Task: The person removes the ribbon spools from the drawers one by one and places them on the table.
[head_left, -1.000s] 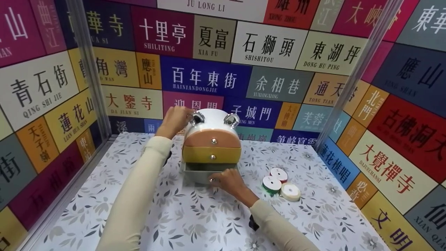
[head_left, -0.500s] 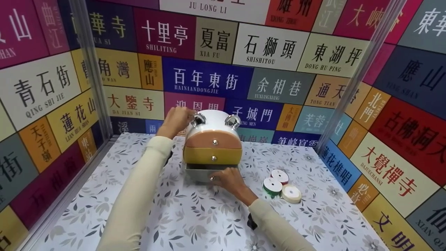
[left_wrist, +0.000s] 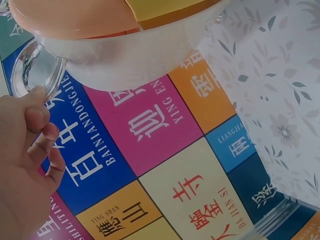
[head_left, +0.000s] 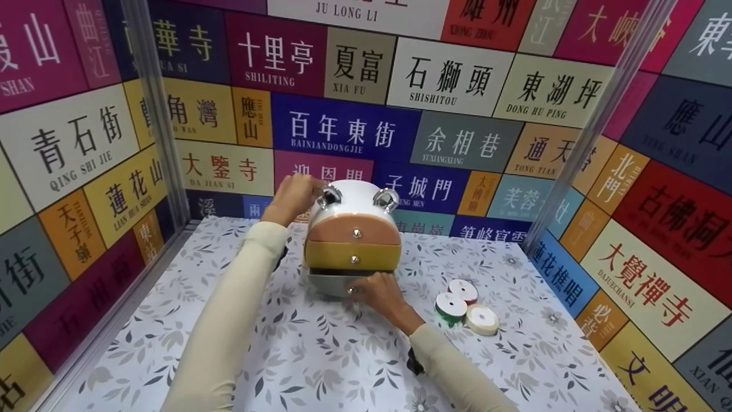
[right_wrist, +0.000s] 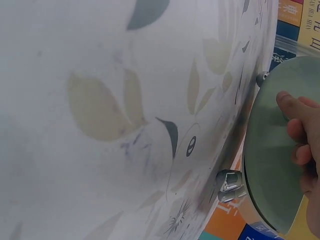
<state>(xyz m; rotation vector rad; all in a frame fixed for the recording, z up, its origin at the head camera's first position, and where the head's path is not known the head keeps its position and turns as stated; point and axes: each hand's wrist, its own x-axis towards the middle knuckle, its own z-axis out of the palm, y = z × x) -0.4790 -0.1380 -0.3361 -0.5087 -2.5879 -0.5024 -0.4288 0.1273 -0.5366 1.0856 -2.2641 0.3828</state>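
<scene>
A small rounded chest of drawers (head_left: 357,194) with a white top and two silver ring-shaped ears stands on the table. Its upper drawer is orange, its middle one yellow. The grey-green bottom drawer (head_left: 329,284) is pulled slightly out, with a dark gap above its front. My left hand (head_left: 293,197) grips the left silver ear (left_wrist: 19,70) between thumb and fingers, seen close in the left wrist view. My right hand (head_left: 380,294) pinches the round silver knob (head_left: 351,290) of the bottom drawer. In the right wrist view its fingers lie against the green drawer front (right_wrist: 272,150), hiding the knob.
Right of the chest lie three ribbon spools close together: a red one (head_left: 463,289), a green one (head_left: 451,306) and a cream one (head_left: 482,320). A leaf-patterned cloth (head_left: 320,366) covers the table. Panels with printed place names (head_left: 343,129) wall in the back and sides.
The bottom drawer has slid inward, its opening narrowing to a thin gap, with my right hand moving along on the knob. My left hand stays on the ear.
</scene>
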